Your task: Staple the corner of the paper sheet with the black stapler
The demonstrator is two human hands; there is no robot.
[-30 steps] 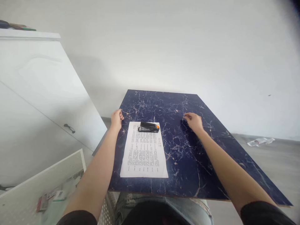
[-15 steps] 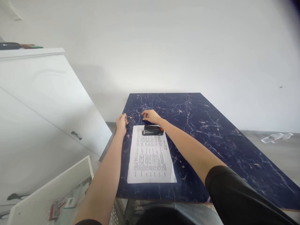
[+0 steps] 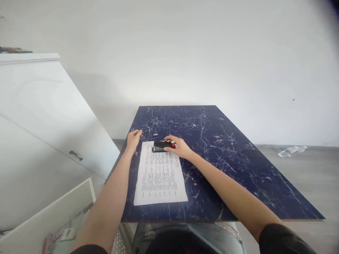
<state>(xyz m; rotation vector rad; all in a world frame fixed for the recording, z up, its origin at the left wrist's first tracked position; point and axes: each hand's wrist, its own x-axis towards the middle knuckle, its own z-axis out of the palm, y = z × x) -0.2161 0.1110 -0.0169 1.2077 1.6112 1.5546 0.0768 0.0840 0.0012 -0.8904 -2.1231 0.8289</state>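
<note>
A black stapler (image 3: 160, 144) with an orange-red spot at its back end lies across the top of the printed sheets of paper (image 3: 160, 180). My right hand (image 3: 179, 147) is closed around the stapler's back end, fingers over the far side and thumb along the near side. At the table's left edge, my left hand (image 3: 134, 139) is held with its fingers pressed together; whatever may be between them is too small to make out. Beyond the stapler lies a small grey piece (image 3: 155, 134), which looks like a strip of staples.
The dark blue marbled table (image 3: 212, 169) stands against a white wall (image 3: 169, 53). To the left is a white cabinet (image 3: 47, 116) with an open drawer (image 3: 53, 225) holding small boxes. A clear plastic wrapper (image 3: 291, 151) lies on the floor at right.
My right hand has moved back from beyond the paper and taken hold of the stapler. The small grey piece now shows on the table. The view has shifted slightly right.
</note>
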